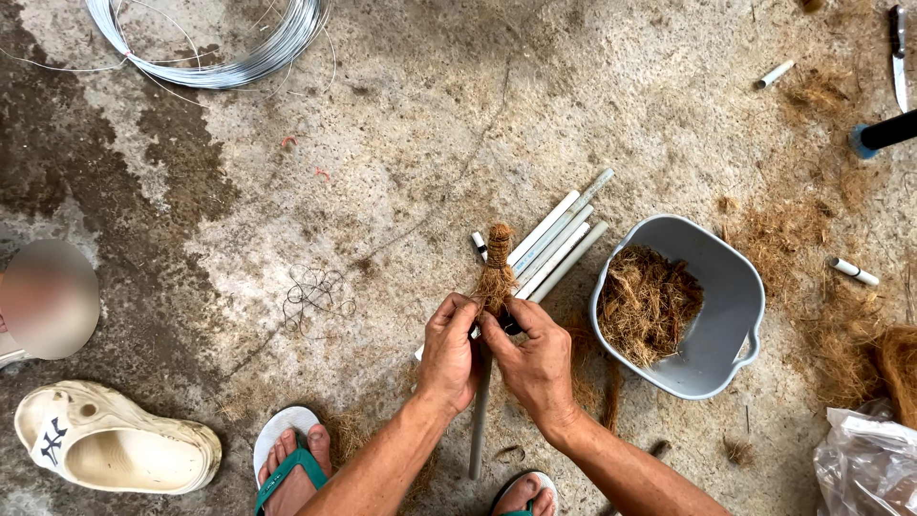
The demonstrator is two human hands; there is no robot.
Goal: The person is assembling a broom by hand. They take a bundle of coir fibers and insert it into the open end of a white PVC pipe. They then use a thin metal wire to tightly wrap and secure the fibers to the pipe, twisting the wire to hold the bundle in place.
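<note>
Gripping from both sides, I have my left hand (447, 352) and right hand (537, 363) closed around a grey pipe (479, 420) that stands upright between my feet, fingers curled tight just under the brown fibre bundle (496, 270) wrapped on its top end. Behind it lie several more grey pipes (557, 247) on the concrete floor (401, 124), and just beside them a grey tub (724, 287) of loose fibre.

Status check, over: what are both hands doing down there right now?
Left hand and right hand both gripping a fibre-wrapped grey rod. Spare grey rods behind. Grey tub of fibre alongside. Nothing blocking.
</note>
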